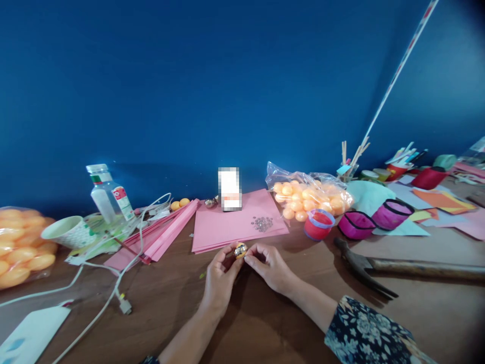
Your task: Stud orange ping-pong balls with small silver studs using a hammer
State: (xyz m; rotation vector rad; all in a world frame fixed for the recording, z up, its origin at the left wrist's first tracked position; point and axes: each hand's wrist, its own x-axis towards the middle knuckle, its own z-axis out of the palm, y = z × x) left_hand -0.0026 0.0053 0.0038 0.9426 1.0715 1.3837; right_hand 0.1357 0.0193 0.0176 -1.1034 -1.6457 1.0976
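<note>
My left hand [220, 275] grips a small orange ball [240, 250] whose front is covered with shiny gold and silver pieces. The thumb and fingers curl around its left and lower sides. My right hand [271, 267] is closed in a pinch at the ball's right edge; anything between those fingertips is too small to make out. Just beyond the hands, a pile of small silvery round pieces [262, 223] lies on pink paper sheets [223, 230]. More shiny balls [210, 202] sit at the sheets' back edge, partly hidden.
A claw hammer [409, 265] lies right, near a red cup [319, 225] and purple fabric cups [356, 225]. Bags of orange balls [310, 198] stand at both sides. Left are a clear bottle [108, 194], paper cup [70, 231], white cable [120, 278] and folded pink paper [172, 231].
</note>
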